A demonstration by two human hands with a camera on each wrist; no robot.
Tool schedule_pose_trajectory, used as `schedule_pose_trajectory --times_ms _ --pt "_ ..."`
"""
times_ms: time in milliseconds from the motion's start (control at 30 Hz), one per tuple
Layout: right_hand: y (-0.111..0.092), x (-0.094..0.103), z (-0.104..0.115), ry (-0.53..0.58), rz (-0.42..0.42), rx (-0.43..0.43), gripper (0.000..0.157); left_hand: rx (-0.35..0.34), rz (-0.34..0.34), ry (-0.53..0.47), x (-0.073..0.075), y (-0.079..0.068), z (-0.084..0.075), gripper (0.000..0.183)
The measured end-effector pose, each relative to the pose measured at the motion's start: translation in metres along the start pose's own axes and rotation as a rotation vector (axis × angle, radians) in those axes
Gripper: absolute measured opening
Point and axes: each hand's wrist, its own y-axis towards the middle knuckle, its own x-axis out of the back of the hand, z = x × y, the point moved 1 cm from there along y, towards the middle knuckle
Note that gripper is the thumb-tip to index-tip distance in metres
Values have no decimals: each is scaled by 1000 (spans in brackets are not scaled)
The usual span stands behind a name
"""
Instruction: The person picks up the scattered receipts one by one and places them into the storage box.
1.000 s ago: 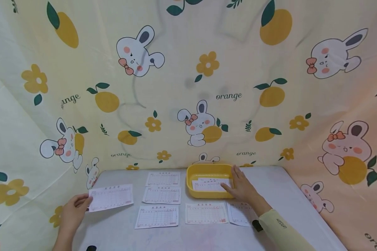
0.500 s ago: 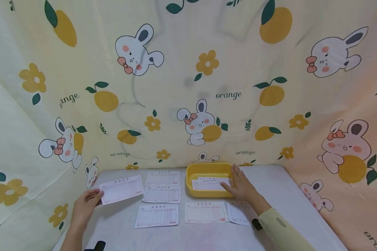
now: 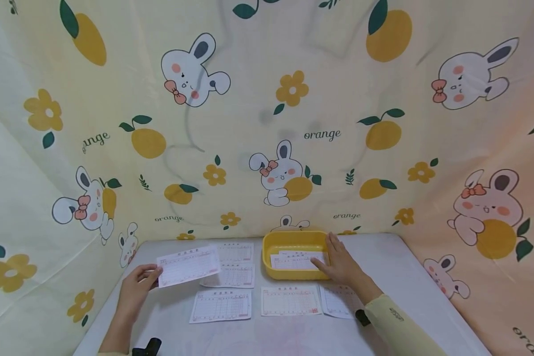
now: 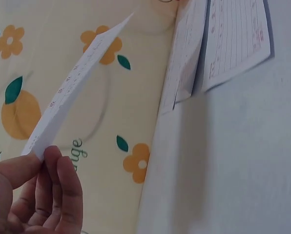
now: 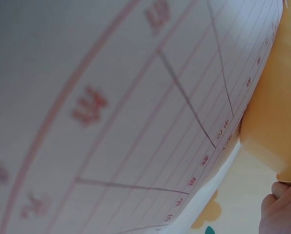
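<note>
In the head view, my left hand (image 3: 135, 290) pinches a printed paper slip (image 3: 189, 267) by its left edge between thumb and fingers. The slip is raised and slightly tilted, overlapping two slips on the table in that view; the left wrist view shows the held slip (image 4: 77, 83) nearly edge-on. My right hand (image 3: 344, 267) lies along the right side of a yellow plastic basket (image 3: 273, 273), fingers extended at its rim and thumb reaching over the front. Inside the basket lie several printed slips (image 3: 289, 262).
Three slips form a column left of the basket, the nearest slip (image 3: 221, 306) fully visible. In front of the basket lie a red-printed slip (image 3: 290, 301) and another slip (image 3: 335, 301), partly under the right forearm. A patterned curtain (image 3: 231, 128) encloses the white table (image 3: 231, 341).
My left hand has carried the pinched slip rightward and slightly up, from the table's left side to over the column of slips. The right hand and basket have stayed in place.
</note>
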Motion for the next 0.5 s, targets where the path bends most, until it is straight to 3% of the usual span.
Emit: schedule_pose_trajectory --times_ms 500 --pt "1 0 3 2 4 -9 110 -37 44 0 -37 5 -13 38"
